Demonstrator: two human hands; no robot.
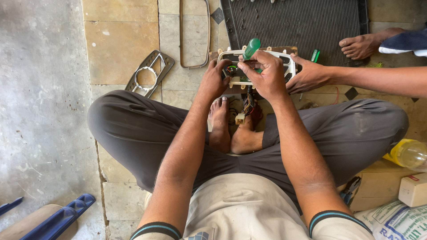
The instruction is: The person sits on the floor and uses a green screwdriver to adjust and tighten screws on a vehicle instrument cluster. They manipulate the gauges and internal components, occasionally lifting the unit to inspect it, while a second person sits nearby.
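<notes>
The person sits cross-legged on a tiled floor [120,44], and both hands work at a white plastic instrument-cluster housing [287,62] propped on edge just beyond the bare feet. The right hand [264,75] is curled tightly around a green-handled screwdriver [251,47], whose rounded handle sticks up above the knuckles while the shaft is hidden behind the fingers, pointing down into the back of the housing. The left hand [215,79] is wrapped loosely over the housing's left end, thumb toward the middle, steadying it; a small round green-and-red part shows just right of its fingertips. Below the right hand a bundle of coloured wires [247,103] hangs from the housing and ends in a pale connector plug [240,118] lying between the feet. On the far side of the right hand, a second person's hand [309,76] comes in from the right and grips the housing's right end, with a small green tool [315,56] poking up just behind it; that person's bare foot [360,46] rests on a dark finned radiator [293,22] lying beyond both hands. Left of the left hand, well apart, a metal bracket with a ring opening [149,73] lies flat on the floor, and a thin wire-like frame [194,33] lies beyond it. Near the right elbow sit a clear plastic bottle with a yellow cap end [407,154] and a cardboard box [378,184].
</notes>
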